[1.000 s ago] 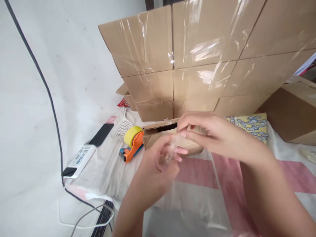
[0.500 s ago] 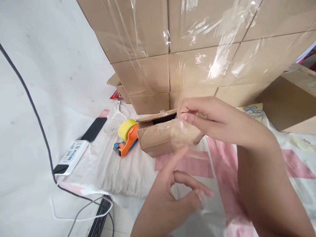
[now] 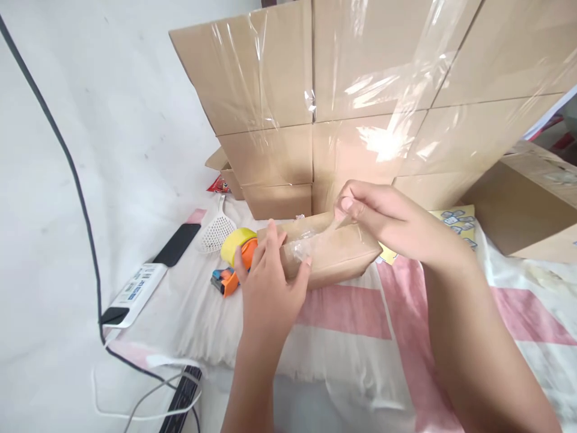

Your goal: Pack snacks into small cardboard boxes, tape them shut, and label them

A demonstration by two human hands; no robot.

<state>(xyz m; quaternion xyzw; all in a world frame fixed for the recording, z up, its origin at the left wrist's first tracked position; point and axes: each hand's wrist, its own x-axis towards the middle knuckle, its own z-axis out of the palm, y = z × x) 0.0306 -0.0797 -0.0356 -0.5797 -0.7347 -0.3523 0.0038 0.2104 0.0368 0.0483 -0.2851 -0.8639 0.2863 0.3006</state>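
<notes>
A small cardboard box point(image 3: 333, 261) lies on the cloth with its top flap down. Across that top runs a strip of clear tape point(image 3: 311, 243), its right end lifted. Pinched between thumb and finger, this end is in my right hand point(image 3: 369, 210), just above the box. My left hand point(image 3: 270, 270) grips the box's left end, thumb at the near edge and fingers over the top. Directly left of it, partly covered by my fingers, is an orange tape dispenser point(image 3: 247, 252) with a yellow roll point(image 3: 234, 242).
Behind stands a stack of large cardboard boxes point(image 3: 265, 156) under shiny clear film. An open carton point(image 3: 505, 204) is at the right. A white perforated scoop point(image 3: 219, 233), a black-and-white device point(image 3: 139, 285) and a dark cable point(image 3: 79, 174) lie leftward.
My left hand has moved up and left from the near side onto the box's left end. The raised flap has come down, and my right hand still pinches the tape.
</notes>
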